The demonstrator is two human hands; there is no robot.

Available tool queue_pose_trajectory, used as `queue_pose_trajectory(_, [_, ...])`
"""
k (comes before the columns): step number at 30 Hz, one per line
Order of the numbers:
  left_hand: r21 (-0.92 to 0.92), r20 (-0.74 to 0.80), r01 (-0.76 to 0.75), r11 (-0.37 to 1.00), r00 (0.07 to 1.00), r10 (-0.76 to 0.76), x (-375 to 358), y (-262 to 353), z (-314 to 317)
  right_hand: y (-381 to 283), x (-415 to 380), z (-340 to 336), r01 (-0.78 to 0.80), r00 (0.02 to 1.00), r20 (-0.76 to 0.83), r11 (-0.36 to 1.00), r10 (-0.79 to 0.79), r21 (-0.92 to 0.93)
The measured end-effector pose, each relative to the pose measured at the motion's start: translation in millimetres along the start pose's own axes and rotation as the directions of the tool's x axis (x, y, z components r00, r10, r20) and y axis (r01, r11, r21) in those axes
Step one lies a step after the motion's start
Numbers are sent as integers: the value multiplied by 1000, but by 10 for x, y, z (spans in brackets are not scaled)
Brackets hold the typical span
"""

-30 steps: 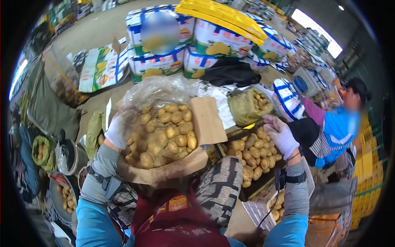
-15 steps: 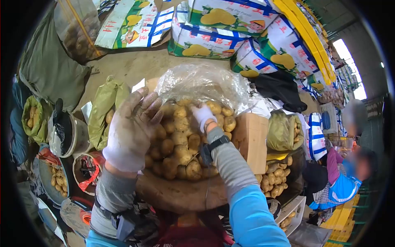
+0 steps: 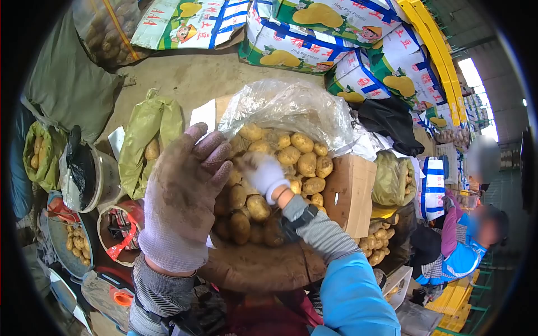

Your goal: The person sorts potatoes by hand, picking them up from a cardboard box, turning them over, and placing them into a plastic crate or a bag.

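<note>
A loose heap of potatoes lies in front of me in a cardboard box lined with clear plastic film. At the heap's left side my left hand, in a white glove with a soiled palm, is raised with its fingers stretched out and nothing in it. My right hand, also gloved, is over the middle of the potatoes. Motion smears its fingers, so whether it holds a potato cannot be made out. The brown cardboard flap stands up to the right of the potatoes.
Printed potato cartons are stacked at the back. Green bags stand left and right, with a white bucket further left. More potatoes lie at right. A person in a blue vest is beyond them.
My right hand has moved from the back of the heap toward me and slightly left. My left hand remains raised and open, appearing larger and nearer. The view has shifted a little.
</note>
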State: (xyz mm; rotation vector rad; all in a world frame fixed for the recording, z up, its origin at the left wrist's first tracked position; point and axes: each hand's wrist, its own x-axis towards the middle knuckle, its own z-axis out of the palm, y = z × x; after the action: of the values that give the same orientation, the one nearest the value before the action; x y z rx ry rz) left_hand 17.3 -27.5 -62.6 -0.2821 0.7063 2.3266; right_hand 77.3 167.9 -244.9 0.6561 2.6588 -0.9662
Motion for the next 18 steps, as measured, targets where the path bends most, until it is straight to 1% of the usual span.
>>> queue_pose_trajectory(1, [-28, 19, 33, 999, 999, -32, 15, 20, -11, 50, 120, -104, -142, 977, -159, 989, 145, 30])
queue_pose_trajectory(2, [-54, 47, 67, 996, 997, -65, 26, 29, -7, 212, 310, -77, -216, 942, -268, 976, 202, -21])
queue_pose_trajectory(3, [-45, 60, 58, 997, 997, -56, 28, 16, -8, 392, 503, -21, -292, 891, -380, 954, 248, -62])
queue_pose_trajectory(4, [-34, 74, 49, 998, 996, -47, 34, -9, -20, 396, 587, -45, -362, 879, -355, 930, 319, -59])
queue_pose_trajectory(7, [-39, 60, 53, 998, 997, -51, 19, -24, -10, 357, 556, 194, -348, 899, -341, 920, 273, -181])
queue_pose_trajectory(8, [-49, 45, 59, 997, 997, -57, 20, -11, -15, 248, 416, 154, -240, 966, -114, 969, 232, -56])
queue_pose_trajectory(9, [-47, 40, 61, 997, 997, -59, 33, 13, -23, 210, 318, 236, -206, 966, 173, 977, 193, 62])
queue_pose_trajectory(10, [-48, 34, 63, 997, 998, -62, 46, 38, -26, 1, 51, 132, -10, 968, 251, 998, 27, -68])
queue_pose_trajectory(11, [-49, 26, 70, 996, 997, -69, 50, 47, -41, -152, -181, -16, 192, 929, 349, 966, -121, -176])
queue_pose_trajectory(13, [-23, 78, 2, 1000, 997, 0, 35, -2, -40, 146, -34, -124, -1, 987, 163, 998, -9, 61])
queue_pose_trajectory(14, [-10, 108, -33, 999, 994, 34, 29, -21, -36, 297, 127, -255, -162, 985, 91, 958, 144, 235])
queue_pose_trajectory(15, [-17, 106, -5, 1000, 994, 7, 39, -28, -50, 210, 209, -489, -342, 937, 15, 904, 350, 256])
queue_pose_trajectory(16, [-25, 105, 21, 999, 994, -19, 55, -34, -71, 521, 506, -420, -261, 948, -148, 955, 281, 142])
queue_pose_trajectory(17, [-32, 104, 47, 998, 994, -43, 74, -36, -78, 865, 689, -377, -271, 947, -208, 957, 246, -105])
queue_pose_trajectory(18, [-36, 94, 51, 998, 994, -48, 78, -37, -67, 830, 772, -418, -279, 954, -164, 945, 253, -169])
